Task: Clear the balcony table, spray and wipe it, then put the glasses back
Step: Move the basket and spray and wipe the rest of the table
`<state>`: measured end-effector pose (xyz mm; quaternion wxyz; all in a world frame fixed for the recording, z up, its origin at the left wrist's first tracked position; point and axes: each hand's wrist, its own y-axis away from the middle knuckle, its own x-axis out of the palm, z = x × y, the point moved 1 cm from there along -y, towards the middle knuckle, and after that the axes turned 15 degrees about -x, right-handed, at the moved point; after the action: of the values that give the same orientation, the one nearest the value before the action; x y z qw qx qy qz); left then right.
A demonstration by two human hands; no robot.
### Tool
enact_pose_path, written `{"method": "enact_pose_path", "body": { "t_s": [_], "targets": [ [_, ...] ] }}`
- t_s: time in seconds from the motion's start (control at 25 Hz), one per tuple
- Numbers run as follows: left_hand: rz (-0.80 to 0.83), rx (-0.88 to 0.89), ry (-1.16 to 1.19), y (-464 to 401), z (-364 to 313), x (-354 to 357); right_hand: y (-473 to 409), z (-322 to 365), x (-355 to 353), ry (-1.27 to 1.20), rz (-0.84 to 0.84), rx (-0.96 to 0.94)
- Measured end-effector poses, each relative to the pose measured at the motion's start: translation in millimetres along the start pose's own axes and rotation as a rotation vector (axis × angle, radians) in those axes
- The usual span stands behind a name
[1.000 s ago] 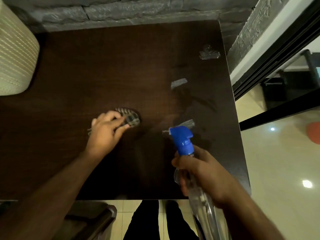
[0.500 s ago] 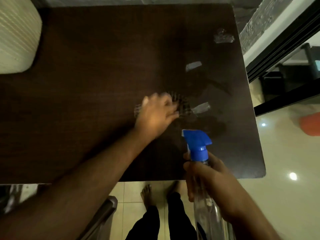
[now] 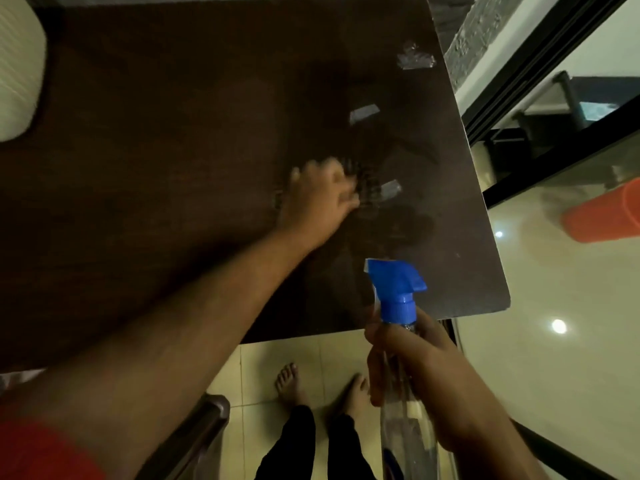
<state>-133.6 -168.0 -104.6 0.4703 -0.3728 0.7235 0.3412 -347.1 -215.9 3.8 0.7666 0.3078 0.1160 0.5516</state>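
**Wiping the table, bottle held ready**

The left hand [image 3: 317, 199], blurred, presses a checked cloth [image 3: 367, 188] flat on the dark table [image 3: 156, 150], right of centre; how its fingers lie on the cloth cannot be told through the blur. The right hand [image 3: 419, 372] has its grip closed round the neck of a clear spray bottle [image 3: 405, 403] with a blue trigger head [image 3: 394, 289], held above the table's near edge. Pale glints [image 3: 362, 114] show on the wet surface near the cloth. A cream ribbed object [image 3: 17, 67] sits at the far left. An orange container [image 3: 606, 216] stands on the floor to the right.
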Motion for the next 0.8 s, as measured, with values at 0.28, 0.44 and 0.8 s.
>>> {"method": "enact_pose_path", "body": {
  "t_s": [0.28, 0.44, 0.8],
  "targets": [
    [-0.21, -0.174, -0.014, 21, 103, -21, 7, -12, -19, 0.013, 0.009, -0.013],
    [-0.248, -0.289, 0.036, -54, 68, -16, 15, -13, -19, 0.048, 0.089, -0.034],
    [-0.235, -0.134, 0.052, 36, 17, 18, 31, -36, -27, 0.128, 0.15, 0.088]
  ]
}}
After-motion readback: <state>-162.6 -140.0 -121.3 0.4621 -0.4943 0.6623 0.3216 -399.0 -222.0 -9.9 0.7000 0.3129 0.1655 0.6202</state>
